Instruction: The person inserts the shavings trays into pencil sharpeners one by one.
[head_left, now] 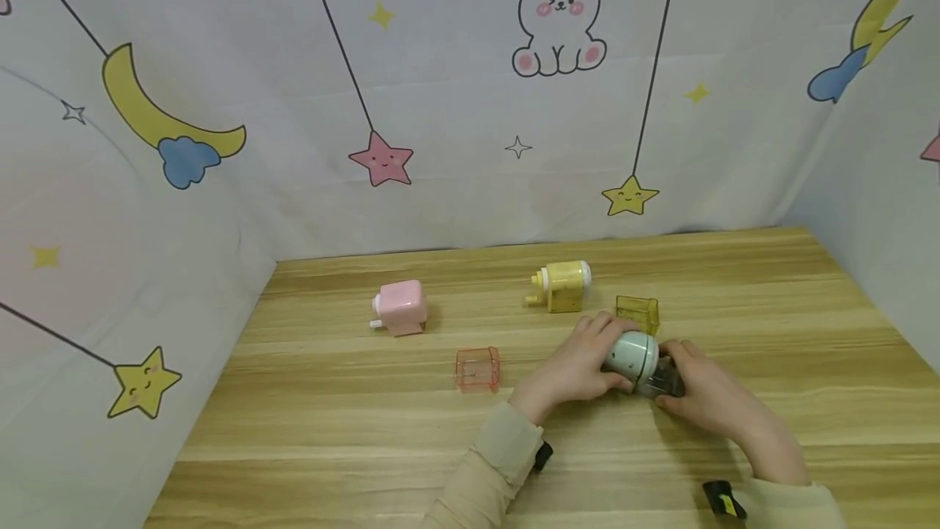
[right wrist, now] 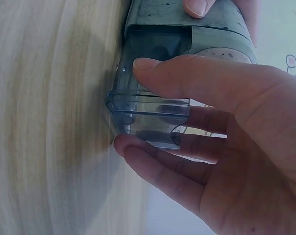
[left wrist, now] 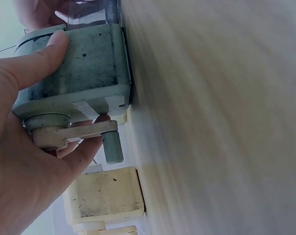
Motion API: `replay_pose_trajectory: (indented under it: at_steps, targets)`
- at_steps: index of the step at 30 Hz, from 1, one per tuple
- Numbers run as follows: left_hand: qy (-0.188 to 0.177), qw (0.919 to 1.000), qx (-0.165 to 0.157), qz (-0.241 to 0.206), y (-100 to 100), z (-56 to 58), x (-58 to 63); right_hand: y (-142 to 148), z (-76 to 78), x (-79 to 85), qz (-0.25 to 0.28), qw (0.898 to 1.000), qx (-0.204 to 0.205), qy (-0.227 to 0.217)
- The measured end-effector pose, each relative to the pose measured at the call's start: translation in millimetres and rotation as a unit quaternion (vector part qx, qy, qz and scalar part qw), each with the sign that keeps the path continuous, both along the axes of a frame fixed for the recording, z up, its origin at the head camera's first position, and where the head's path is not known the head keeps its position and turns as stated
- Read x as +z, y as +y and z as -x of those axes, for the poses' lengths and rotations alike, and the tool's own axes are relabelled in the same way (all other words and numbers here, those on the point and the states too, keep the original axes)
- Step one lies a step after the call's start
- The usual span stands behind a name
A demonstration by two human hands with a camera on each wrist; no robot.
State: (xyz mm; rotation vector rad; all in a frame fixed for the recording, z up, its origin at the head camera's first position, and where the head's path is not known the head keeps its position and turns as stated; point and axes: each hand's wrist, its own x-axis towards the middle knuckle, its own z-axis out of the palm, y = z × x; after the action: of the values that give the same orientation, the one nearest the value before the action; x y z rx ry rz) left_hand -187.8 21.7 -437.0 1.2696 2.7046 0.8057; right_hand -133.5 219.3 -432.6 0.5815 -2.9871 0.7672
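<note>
Head view: right of centre and low in the frame, the left hand grips the green sharpener while the right hand pinches its drawer, which juts out, between thumb and fingers. The drawer could jam if moved askew, or drop if the right hand's pinch slips.

Here I see a small booth-like place, in what building I cannot tell: white cloth, printed with a rabbit, moons and smiling stars, encloses a wood-grain table at the back and on both sides.
</note>
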Motion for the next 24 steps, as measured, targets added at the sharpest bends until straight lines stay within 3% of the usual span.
replay_pose_trajectory:
  at_steps: [15, 24]
  targets:
    - [0.0, 1.0, 0.003, 0.0, 0.2, 1.2, -2.4, 1.0, 0.2, -0.2, -0.003, 1.0, -0.013, 0.006]
    - [0.001, 1.0, 0.0, -0.005, -2.3, 1.2, -2.2, -7.7, 5.3, -2.9, 0.01, 1.0, 0.007, 0.01]
